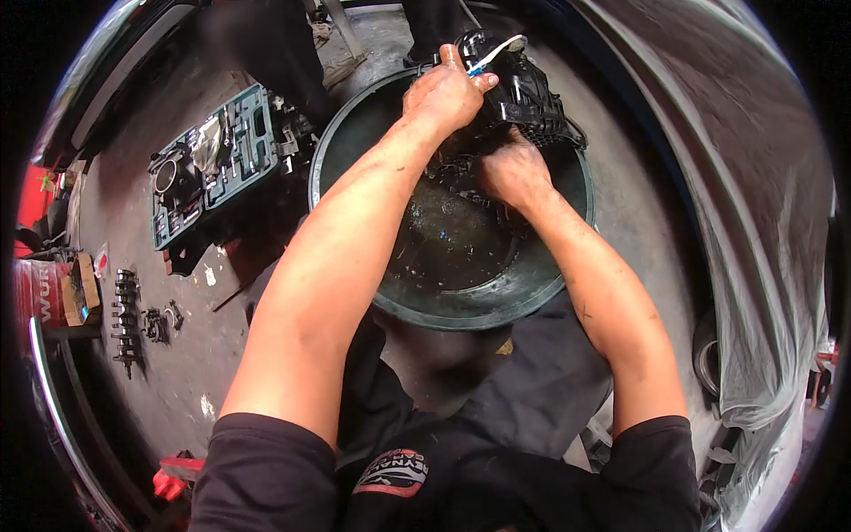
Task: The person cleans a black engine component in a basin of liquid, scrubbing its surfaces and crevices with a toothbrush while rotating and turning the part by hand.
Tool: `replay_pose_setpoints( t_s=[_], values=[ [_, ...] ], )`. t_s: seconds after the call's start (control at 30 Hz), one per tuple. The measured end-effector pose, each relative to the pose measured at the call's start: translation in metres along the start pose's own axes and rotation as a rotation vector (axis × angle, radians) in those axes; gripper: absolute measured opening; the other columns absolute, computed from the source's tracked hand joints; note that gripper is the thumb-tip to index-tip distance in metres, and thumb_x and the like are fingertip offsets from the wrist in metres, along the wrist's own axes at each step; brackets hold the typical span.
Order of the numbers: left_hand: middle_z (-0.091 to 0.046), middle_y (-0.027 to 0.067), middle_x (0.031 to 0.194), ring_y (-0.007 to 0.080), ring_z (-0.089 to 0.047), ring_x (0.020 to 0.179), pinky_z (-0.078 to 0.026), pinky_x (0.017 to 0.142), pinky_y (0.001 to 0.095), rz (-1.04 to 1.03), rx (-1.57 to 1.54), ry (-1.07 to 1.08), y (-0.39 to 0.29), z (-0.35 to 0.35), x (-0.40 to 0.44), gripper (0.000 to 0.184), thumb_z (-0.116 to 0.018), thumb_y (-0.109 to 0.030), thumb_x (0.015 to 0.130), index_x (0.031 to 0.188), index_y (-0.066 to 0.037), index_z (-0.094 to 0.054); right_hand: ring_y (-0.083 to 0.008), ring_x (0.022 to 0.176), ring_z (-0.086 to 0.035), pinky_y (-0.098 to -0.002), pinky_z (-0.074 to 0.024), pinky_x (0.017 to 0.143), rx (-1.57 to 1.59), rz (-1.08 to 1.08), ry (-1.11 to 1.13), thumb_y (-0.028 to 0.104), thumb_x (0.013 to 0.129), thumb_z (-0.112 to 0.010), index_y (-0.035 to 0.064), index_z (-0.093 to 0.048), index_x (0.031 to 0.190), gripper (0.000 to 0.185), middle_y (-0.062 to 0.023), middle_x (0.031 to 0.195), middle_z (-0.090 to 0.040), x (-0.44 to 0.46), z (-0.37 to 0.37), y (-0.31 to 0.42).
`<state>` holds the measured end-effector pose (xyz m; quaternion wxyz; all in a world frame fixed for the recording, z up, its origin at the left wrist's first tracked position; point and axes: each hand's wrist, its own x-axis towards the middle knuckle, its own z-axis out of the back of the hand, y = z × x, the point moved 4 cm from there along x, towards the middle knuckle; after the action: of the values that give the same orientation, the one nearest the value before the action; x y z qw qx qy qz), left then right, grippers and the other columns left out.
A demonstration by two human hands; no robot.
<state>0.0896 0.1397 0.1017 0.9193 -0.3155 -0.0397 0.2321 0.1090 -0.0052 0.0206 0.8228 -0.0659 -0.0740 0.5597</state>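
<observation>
My left hand [446, 96] is closed around a white and blue toothbrush [494, 56], its bristle end pointing up and to the right. Below the brush sits a bulky black engine part [529, 99] with ribs and hoses, held over the far right side of a round dark green tub [461, 312]. From beneath, my right hand [517, 172] grips the near side of this part; its fingertips are mostly hidden. Dark, murky liquid [452, 239] with floating bits lies in the tub.
At the left, a green tool case [266, 133] lies open with sockets and loose parts. A camshaft-like metal shaft [125, 319] rests on the floor near a red box [42, 293]. Plastic sheeting [753, 222] hangs along the right. Another person's dark-clothed leg [275, 53] stands beyond the case.
</observation>
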Motion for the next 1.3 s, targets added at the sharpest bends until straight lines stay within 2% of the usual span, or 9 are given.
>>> replay_pose_setpoints(
  t_s=[0.17,0.4,0.5,0.83,0.93,1.03,1.13,1.17,1.3],
  values=[
    [-0.064,0.0304,0.119,0.0441,-0.061,0.115,-0.046,0.098,0.0490,-0.108,-0.056,-0.157,0.004,-0.007,0.009,0.081,-0.057,-0.055,0.094,0.143,0.003,-0.031,-0.0282,0.078,-0.071,-0.0500,-0.0354,0.114,0.025,0.023,0.040,0.026,0.078,-0.065,0.0101,-0.074,0.073,0.018,-0.0135,0.072,-0.071,-0.006,0.014,0.003],
    [-0.060,0.0214,0.133,0.0355,-0.056,0.126,-0.045,0.103,0.0454,-0.092,0.016,-0.122,0.007,-0.004,0.018,0.087,-0.053,-0.058,0.095,0.153,-0.001,-0.023,-0.0298,0.088,-0.073,-0.0590,-0.0165,0.120,0.166,-0.001,0.363,0.025,0.081,-0.061,0.0055,-0.077,0.084,0.025,-0.0151,0.086,-0.075,-0.031,0.057,0.064],
    [-0.061,0.0233,0.130,0.0361,-0.057,0.124,-0.046,0.101,0.0459,-0.072,-0.009,-0.059,0.004,-0.001,0.013,0.087,-0.058,-0.059,0.092,0.150,-0.001,-0.027,-0.0292,0.083,-0.072,-0.0573,-0.0167,0.121,0.155,-0.036,0.305,0.041,0.084,-0.068,0.0046,-0.075,0.079,0.037,-0.0151,0.076,-0.072,-0.023,0.067,0.071],
    [-0.060,0.0228,0.133,0.0353,-0.056,0.126,-0.045,0.103,0.0451,-0.068,-0.028,-0.043,0.001,0.000,0.008,0.087,-0.056,-0.060,0.093,0.151,-0.001,-0.027,-0.0290,0.082,-0.071,-0.0542,-0.0193,0.120,0.079,-0.061,0.113,0.038,0.085,-0.065,0.0075,-0.075,0.075,0.033,-0.0139,0.072,-0.070,-0.011,0.049,0.053],
    [-0.059,0.0233,0.133,0.0350,-0.056,0.127,-0.045,0.104,0.0449,-0.050,0.015,-0.054,0.002,-0.001,0.012,0.087,-0.055,-0.059,0.093,0.151,-0.001,-0.027,-0.0314,0.083,-0.071,-0.0538,-0.0251,0.118,0.361,-0.196,-0.073,0.028,0.083,-0.065,0.0093,-0.076,0.079,0.022,-0.0144,0.080,-0.073,-0.013,0.062,0.042],
    [-0.060,0.0243,0.131,0.0354,-0.056,0.126,-0.045,0.104,0.0446,-0.060,-0.012,-0.057,0.003,-0.002,0.014,0.086,-0.055,-0.059,0.094,0.151,-0.002,-0.027,-0.0318,0.074,-0.068,-0.0476,-0.0372,0.109,0.725,-0.206,-0.433,0.029,0.080,-0.071,0.0068,-0.073,0.076,0.022,-0.0136,0.074,-0.071,-0.014,0.059,0.029],
    [-0.066,0.0313,0.111,0.0442,-0.063,0.110,-0.047,0.094,0.0491,-0.124,-0.073,-0.143,0.007,-0.007,0.017,0.083,-0.063,-0.059,0.089,0.139,0.001,-0.034,-0.0241,0.062,-0.063,-0.0381,-0.0456,0.092,1.049,-0.359,-0.573,0.023,0.080,-0.072,0.0037,-0.070,0.074,0.020,-0.0103,0.066,-0.067,-0.010,0.059,0.019],
    [-0.066,0.0308,0.109,0.0447,-0.063,0.109,-0.048,0.094,0.0493,-0.124,-0.071,-0.152,0.008,-0.009,0.019,0.083,-0.064,-0.058,0.089,0.139,0.001,-0.034,-0.0154,0.054,-0.057,-0.0301,-0.0461,0.069,1.248,-0.424,-0.646,0.020,0.082,-0.073,0.0016,-0.068,0.071,0.022,-0.0065,0.059,-0.063,-0.005,0.051,0.018],
    [-0.065,0.0321,0.112,0.0445,-0.063,0.110,-0.047,0.096,0.0495,-0.090,-0.092,-0.120,0.006,-0.003,0.019,0.083,-0.066,-0.056,0.089,0.139,0.002,-0.034,-0.0128,0.055,-0.058,-0.0269,-0.0471,0.056,1.615,-0.502,-0.690,0.016,0.087,-0.067,-0.0023,-0.066,0.071,0.025,-0.0071,0.062,-0.062,0.001,0.056,0.013]
  ],
)
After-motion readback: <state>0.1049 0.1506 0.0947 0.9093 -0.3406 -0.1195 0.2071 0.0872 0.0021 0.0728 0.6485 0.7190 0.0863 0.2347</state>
